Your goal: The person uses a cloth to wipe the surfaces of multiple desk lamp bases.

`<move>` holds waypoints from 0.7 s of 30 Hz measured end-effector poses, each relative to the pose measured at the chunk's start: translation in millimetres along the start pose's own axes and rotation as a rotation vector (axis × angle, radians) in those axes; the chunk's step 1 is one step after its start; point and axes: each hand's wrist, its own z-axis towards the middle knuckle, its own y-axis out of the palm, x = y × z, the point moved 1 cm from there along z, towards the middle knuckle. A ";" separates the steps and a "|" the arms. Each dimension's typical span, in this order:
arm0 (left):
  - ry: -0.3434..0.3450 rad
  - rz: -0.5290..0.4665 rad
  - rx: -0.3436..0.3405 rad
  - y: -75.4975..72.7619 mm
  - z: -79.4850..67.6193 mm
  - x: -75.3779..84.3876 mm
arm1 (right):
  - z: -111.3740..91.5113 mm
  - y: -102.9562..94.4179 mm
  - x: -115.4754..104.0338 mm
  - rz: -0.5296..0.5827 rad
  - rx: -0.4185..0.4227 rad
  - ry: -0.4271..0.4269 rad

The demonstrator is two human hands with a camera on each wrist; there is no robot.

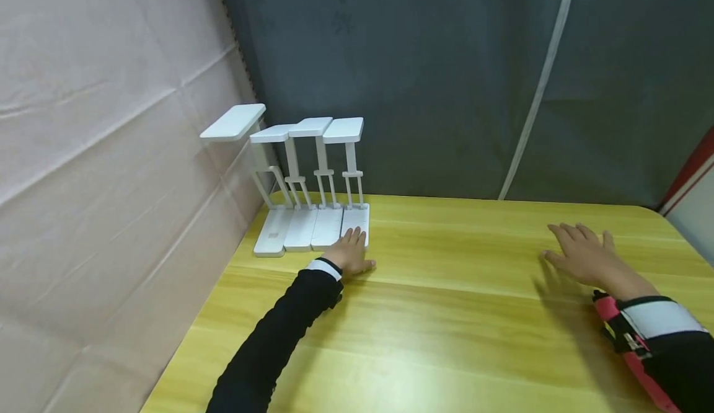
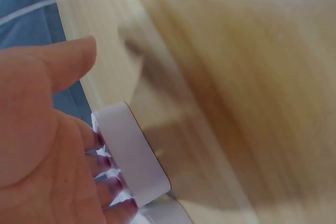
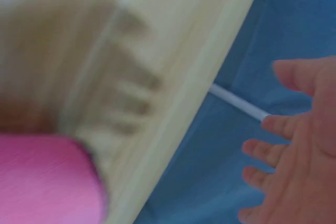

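Note:
Several white folding phone stands [image 1: 329, 227] stand side by side at the table's back left, each with a flat base, a forked upright and a flat top plate. My left hand [image 1: 347, 253] lies with straight fingers over the front of the rightmost stand's base [image 1: 357, 214]. In the left wrist view, its fingertips are at the edge of that white base [image 2: 131, 153], thumb held apart. Off to the right, my right hand [image 1: 586, 261] hovers over the table with fingers spread, holding nothing. In the right wrist view, the palm of my right hand [image 3: 299, 156] shows bare.
The wooden table [image 1: 446, 314] runs back to a dark curtain [image 1: 418, 78] crossed by a pale strip [image 1: 541, 84]. A light cloth wall [image 1: 111, 214] borders the left side, close to the leftmost stand. A pink wrist band [image 3: 47, 177] is on the right arm.

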 end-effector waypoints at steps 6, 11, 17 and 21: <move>-0.015 0.056 0.023 9.2 -18.7 -0.1 | -35.4 23.4 23.7 -0.071 0.015 0.042; -0.047 0.068 0.068 9.7 -41.7 -8.2 | -59.1 32.0 22.2 -0.029 -0.003 0.274; -0.037 0.106 0.126 12.9 -66.4 6.9 | -79.7 53.2 16.3 0.030 0.008 0.386; -0.003 0.173 0.143 14.9 -82.6 28.8 | -87.0 63.9 15.5 0.093 0.061 0.362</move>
